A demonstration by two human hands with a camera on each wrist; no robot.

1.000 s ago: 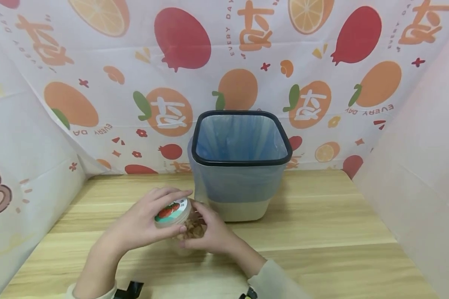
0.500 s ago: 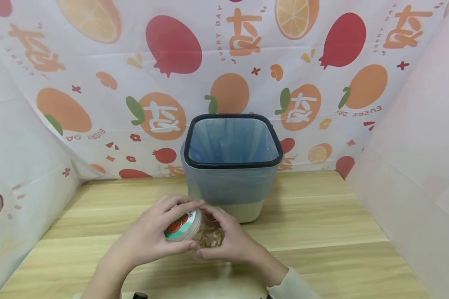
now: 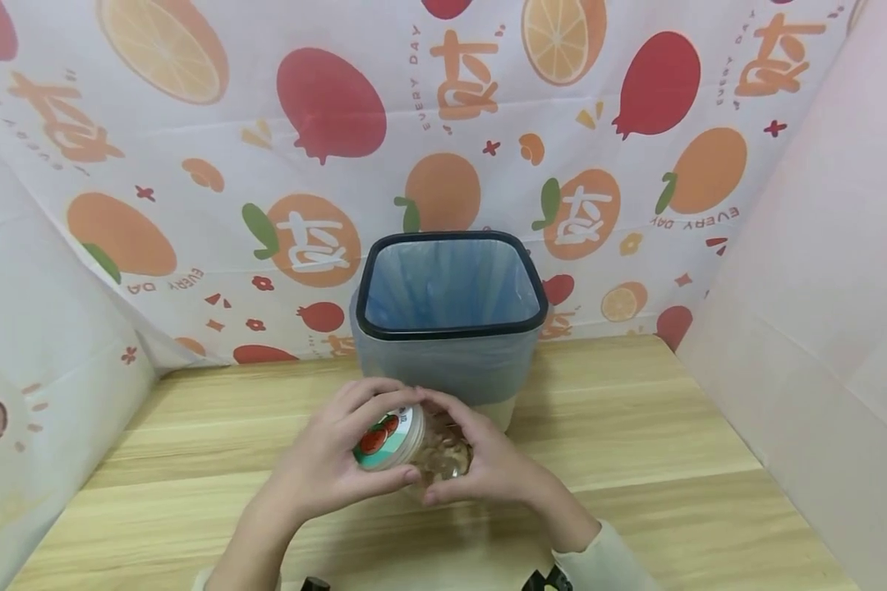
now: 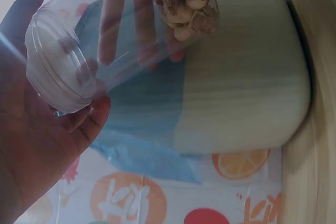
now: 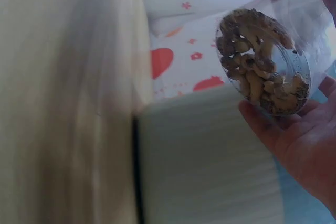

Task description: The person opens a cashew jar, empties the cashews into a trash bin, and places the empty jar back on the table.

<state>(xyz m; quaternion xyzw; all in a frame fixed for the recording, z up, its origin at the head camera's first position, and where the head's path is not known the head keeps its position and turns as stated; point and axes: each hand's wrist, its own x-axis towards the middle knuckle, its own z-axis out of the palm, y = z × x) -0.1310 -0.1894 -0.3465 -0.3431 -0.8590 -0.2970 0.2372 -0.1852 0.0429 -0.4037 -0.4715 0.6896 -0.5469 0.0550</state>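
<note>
Between both hands a clear plastic jar (image 3: pixel 439 455) is held tilted, its lid toward the left and its base toward the right. My left hand (image 3: pixel 340 455) grips the round lid (image 3: pixel 388 439), which has a green, white and red printed label. Around the jar's body curls my right hand (image 3: pixel 488 460), thumb at the near side and fingers over the far side. Brown, nut-like pieces (image 5: pixel 257 66) lie gathered at the jar's base, seen through the plastic in the right wrist view. Above the jar's base, the left wrist view shows the right hand's fingers (image 4: pixel 142 24) through the clear wall.
Just behind the hands stands a trash bin (image 3: pixel 451 361) with a black rim and a blue bag lining it. The wooden table (image 3: pixel 636 427) is bounded by a fruit-print cloth (image 3: pixel 318 115) at the back and pale cloth sides.
Both hands have moved rightward with the jar, which is more tilted than a second ago, its base now swung to the right. The head view has shifted slightly.
</note>
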